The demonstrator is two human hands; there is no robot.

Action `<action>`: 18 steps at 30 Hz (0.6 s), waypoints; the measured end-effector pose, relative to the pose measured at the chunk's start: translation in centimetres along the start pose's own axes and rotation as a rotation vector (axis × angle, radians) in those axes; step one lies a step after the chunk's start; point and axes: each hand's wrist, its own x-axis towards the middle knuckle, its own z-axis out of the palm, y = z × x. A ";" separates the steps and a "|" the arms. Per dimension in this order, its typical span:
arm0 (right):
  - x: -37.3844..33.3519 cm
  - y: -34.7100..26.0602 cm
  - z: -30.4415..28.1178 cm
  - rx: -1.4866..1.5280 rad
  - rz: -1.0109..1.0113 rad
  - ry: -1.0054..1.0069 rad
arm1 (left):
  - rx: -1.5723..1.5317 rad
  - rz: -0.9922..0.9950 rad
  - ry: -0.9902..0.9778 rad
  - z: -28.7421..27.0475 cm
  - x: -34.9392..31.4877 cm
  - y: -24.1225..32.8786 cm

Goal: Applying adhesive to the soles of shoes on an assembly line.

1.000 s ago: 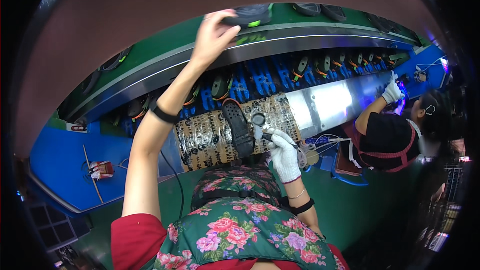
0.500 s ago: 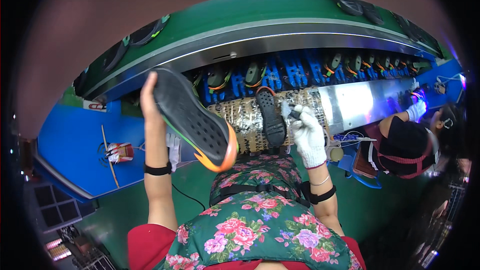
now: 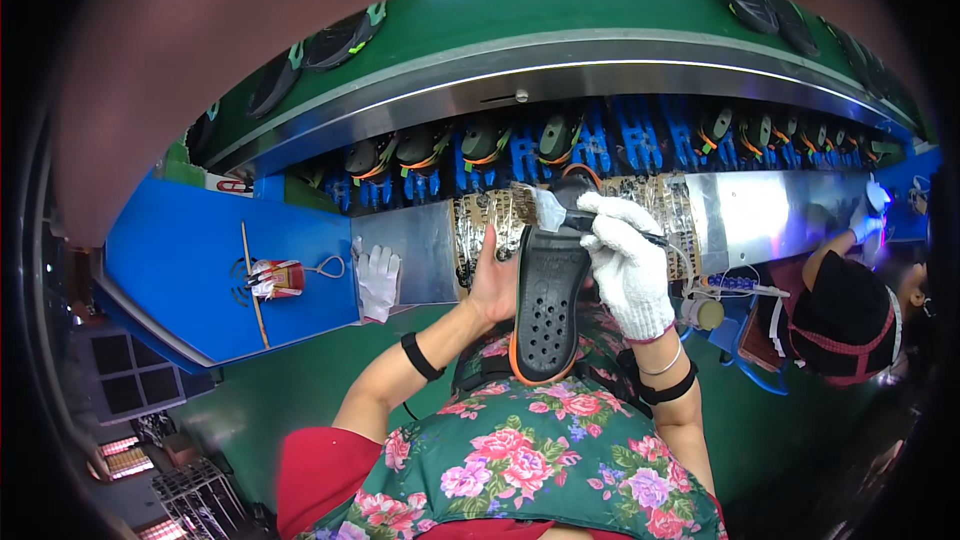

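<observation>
A black shoe sole (image 3: 545,315) with a perforated heel and orange rim is held upright in front of my apron. My bare left hand (image 3: 492,285) grips its left side, the far fingers hidden behind it. In my white-gloved right hand (image 3: 630,265) is a brush (image 3: 545,208), its brown bristles and whitish base over the sole's toe end. Whether the bristles touch the sole I cannot tell. Behind the brush, the orange-edged tip of a second sole (image 3: 580,172) shows on the taped bench (image 3: 485,225); the rest is covered.
A white glove (image 3: 378,282) lies at the left on the metal bench edge. Beyond it, a red tin (image 3: 278,280) and a thin stick (image 3: 255,285) rest on the blue table (image 3: 180,270). Blue racks with shoes line the back, below a green conveyor (image 3: 560,5). A co-worker (image 3: 840,315) sits at right.
My left hand has brought the sole down and right to the middle, turning it more upright. My right hand has lifted the brush slightly and moved it over the sole's toe end.
</observation>
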 end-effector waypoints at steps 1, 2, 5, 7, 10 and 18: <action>-0.1 -0.2 -0.3 0.003 -0.005 0.014 | 0.060 -0.056 -0.132 1.5 -0.5 -1.2; 0.0 -0.5 -0.6 -0.020 -0.040 0.001 | 0.117 -0.114 -0.265 2.2 -0.6 -2.0; -0.5 -1.0 0.5 -0.168 -0.121 -0.028 | 0.123 -0.080 -0.229 0.5 0.1 -2.8; -1.0 -1.6 1.0 -0.229 -0.170 -0.029 | 0.080 -0.010 -0.156 1.5 1.1 -2.4; -2.0 -3.0 1.4 -0.355 -0.063 0.058 | 0.206 0.090 -0.053 6.7 1.9 -2.9; -1.2 -5.0 1.2 -1.038 -0.696 -0.083 | 0.054 0.203 -0.150 10.4 3.5 -5.5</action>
